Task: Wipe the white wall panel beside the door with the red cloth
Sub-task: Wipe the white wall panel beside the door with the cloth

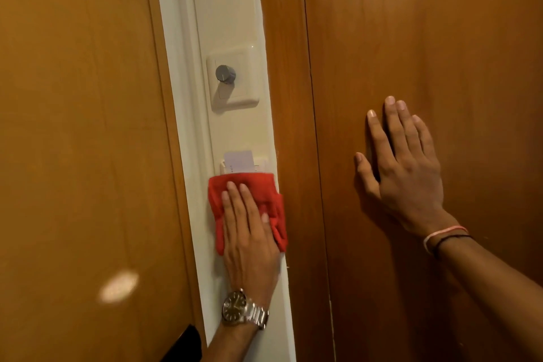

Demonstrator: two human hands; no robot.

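A narrow white wall panel (235, 23) runs top to bottom between two wooden surfaces. My left hand (249, 235), with a steel watch on the wrist, lies flat on the red cloth (244, 185) and presses it against the panel's lower part. The cloth's top edge touches a card holder (244, 166) with a white card in it. My right hand (405, 167) rests flat with fingers spread on the wooden surface (440, 67) to the right, holding nothing.
A white switch plate with a grey round knob (225, 74) sits on the panel above the card holder. A wooden door (79, 126) fills the left side, with a dark fitting (188, 344) at its lower edge.
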